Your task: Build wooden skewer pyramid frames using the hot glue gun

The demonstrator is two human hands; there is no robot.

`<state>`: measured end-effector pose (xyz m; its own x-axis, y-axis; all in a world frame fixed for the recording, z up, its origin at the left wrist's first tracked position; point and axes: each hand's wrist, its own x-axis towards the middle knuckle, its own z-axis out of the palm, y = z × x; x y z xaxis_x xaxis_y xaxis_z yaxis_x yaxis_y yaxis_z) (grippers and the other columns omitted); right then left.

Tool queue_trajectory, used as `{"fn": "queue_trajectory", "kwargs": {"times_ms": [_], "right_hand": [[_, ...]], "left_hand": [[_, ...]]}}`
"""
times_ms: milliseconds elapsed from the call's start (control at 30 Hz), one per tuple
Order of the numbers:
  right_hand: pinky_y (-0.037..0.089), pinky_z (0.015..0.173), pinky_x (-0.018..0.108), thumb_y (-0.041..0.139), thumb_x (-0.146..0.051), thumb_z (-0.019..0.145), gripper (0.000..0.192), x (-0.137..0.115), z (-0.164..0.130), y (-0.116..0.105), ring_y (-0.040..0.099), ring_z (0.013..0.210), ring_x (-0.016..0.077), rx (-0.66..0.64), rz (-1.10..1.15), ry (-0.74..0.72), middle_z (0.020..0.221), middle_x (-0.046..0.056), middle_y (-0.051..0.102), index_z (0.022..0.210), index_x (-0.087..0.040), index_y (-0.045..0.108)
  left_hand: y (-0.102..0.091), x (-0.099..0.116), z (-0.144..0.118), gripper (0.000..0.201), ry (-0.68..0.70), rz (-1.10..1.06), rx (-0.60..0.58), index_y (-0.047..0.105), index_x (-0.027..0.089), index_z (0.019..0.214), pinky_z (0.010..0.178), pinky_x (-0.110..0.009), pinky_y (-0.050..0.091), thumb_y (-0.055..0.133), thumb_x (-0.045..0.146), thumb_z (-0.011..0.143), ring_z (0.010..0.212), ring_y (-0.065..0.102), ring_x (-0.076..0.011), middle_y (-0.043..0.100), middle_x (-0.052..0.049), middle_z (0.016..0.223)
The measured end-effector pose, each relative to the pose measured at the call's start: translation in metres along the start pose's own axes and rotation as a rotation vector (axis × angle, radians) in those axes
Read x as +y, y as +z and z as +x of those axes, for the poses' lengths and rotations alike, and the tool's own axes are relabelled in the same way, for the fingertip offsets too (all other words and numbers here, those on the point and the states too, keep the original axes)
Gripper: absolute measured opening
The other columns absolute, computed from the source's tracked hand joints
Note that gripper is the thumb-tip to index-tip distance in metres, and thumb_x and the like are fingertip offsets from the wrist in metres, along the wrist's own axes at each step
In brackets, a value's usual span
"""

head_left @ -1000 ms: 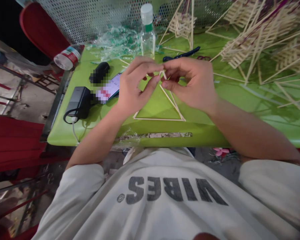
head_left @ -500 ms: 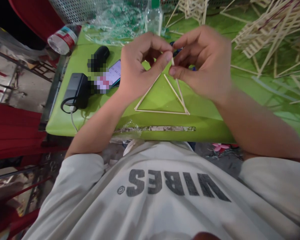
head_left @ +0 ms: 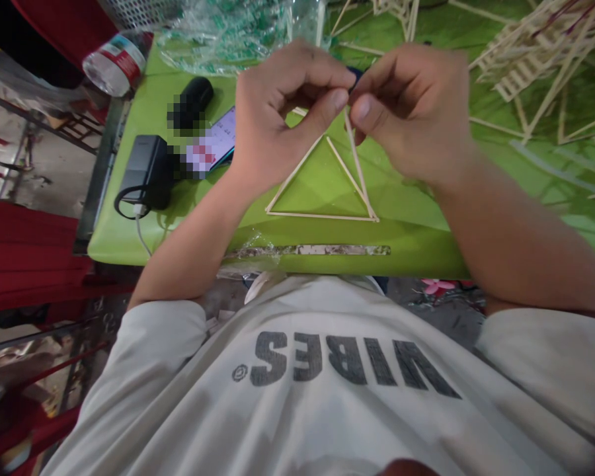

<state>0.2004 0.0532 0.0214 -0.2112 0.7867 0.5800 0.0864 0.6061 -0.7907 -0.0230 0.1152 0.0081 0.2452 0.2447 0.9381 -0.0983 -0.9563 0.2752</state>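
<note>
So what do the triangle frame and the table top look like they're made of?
The triangle frame looks like thin bamboo or wood sticks: pale tan, matte, straight and even. The table top looks like glossy green plastic or laminate: soft reflections on it, with a rounded front edge. The left hand and right hand pinch the apex.

craft workshop, green table [head_left: 129, 244], stick frames [head_left: 530, 49]
</note>
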Motion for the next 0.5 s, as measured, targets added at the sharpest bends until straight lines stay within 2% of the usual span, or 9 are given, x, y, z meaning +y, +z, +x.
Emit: {"fn": "queue_trajectory", "kwargs": {"times_ms": [67, 133, 200, 300, 367, 500], "right_hand": [[0.052, 0.062, 0.036, 0.093, -0.087, 0.095, 0.063, 0.012, 0.002, -0.006, 0.068, 0.066, 0.0154, -0.022, -0.042, 0.071, 0.082, 0.003, 0.079, 0.092, -0.025, 0.080], [0.049, 0.058, 0.033, 0.099, -0.078, 0.094, 0.059, 0.027, 0.004, -0.012, 0.066, 0.063, 0.0134, -0.028, -0.175, 0.191, 0.075, 0.001, 0.077, 0.086, -0.024, 0.077], [0.040, 0.056, 0.030, 0.109, -0.052, 0.092, 0.046, 0.040, 0.004, -0.012, 0.058, 0.059, 0.0096, -0.070, -0.358, 0.309, 0.069, -0.002, 0.073, 0.082, -0.021, 0.077], [0.038, 0.061, 0.031, 0.106, -0.015, 0.087, 0.031, 0.049, 0.002, -0.003, 0.052, 0.062, 0.0085, -0.155, -0.622, 0.465, 0.066, -0.004, 0.069, 0.076, -0.019, 0.078], [0.038, 0.065, 0.033, 0.105, -0.008, 0.080, 0.033, 0.053, 0.001, 0.007, 0.052, 0.062, 0.0107, -0.139, -0.726, 0.504, 0.063, -0.004, 0.067, 0.071, -0.020, 0.076], [0.036, 0.068, 0.035, 0.104, -0.001, 0.068, 0.037, 0.062, -0.001, 0.019, 0.050, 0.062, 0.0139, -0.077, -0.753, 0.487, 0.062, -0.004, 0.067, 0.071, -0.022, 0.074]], "left_hand": [[-0.003, -0.001, 0.001, 0.018, 0.043, -0.026, -0.057, 0.091, 0.043, 0.129, 0.054, -0.035, 0.064, 0.085, 0.046, 0.113, 0.074, 0.083, -0.0229, 0.088, -0.004, 0.102], [-0.004, 0.000, 0.000, 0.018, 0.020, -0.021, -0.084, 0.092, 0.041, 0.130, 0.057, -0.033, 0.066, 0.088, 0.039, 0.113, 0.078, 0.085, -0.0220, 0.090, -0.005, 0.107], [-0.003, 0.004, -0.001, 0.016, -0.014, -0.014, -0.032, 0.093, 0.042, 0.127, 0.060, -0.032, 0.068, 0.085, 0.037, 0.114, 0.085, 0.087, -0.0223, 0.090, -0.003, 0.108], [-0.001, 0.010, -0.002, 0.017, 0.003, -0.026, 0.000, 0.091, 0.049, 0.129, 0.059, -0.036, 0.069, 0.083, 0.044, 0.115, 0.085, 0.088, -0.0246, 0.090, -0.001, 0.105], [0.000, 0.012, -0.002, 0.019, -0.012, -0.005, -0.006, 0.090, 0.051, 0.130, 0.061, -0.037, 0.069, 0.084, 0.042, 0.115, 0.086, 0.087, -0.0238, 0.090, 0.000, 0.106], [0.000, 0.012, -0.001, 0.019, 0.051, 0.003, -0.005, 0.091, 0.043, 0.130, 0.063, -0.030, 0.068, 0.085, 0.033, 0.116, 0.087, 0.087, -0.0185, 0.090, 0.001, 0.105]]}}
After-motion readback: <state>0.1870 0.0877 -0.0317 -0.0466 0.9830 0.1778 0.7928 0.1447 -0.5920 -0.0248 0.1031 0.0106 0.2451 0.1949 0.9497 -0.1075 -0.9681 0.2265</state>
